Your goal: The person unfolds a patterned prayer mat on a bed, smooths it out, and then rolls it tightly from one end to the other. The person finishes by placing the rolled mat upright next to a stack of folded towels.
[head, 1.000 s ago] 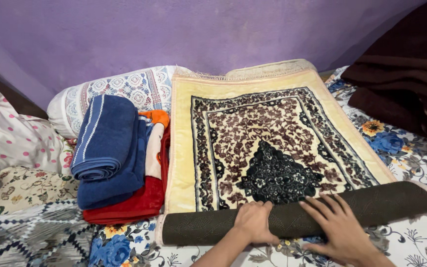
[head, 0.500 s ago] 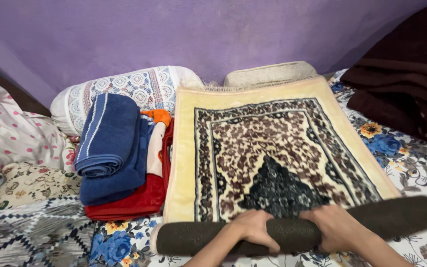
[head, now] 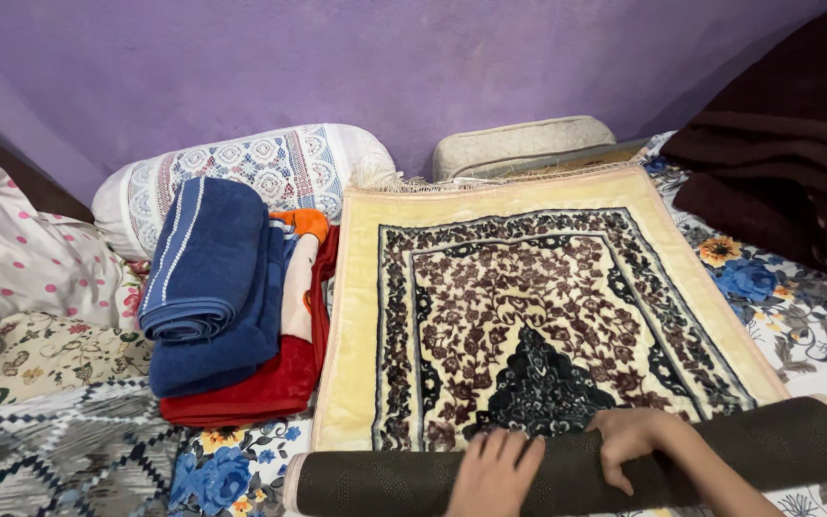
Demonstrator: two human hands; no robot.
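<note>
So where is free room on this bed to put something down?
The floral sheet between the patterned rug and the dark brown blanket is bare. The left is crowded: folded blue towel, red cloth, bolster pillow.
</note>
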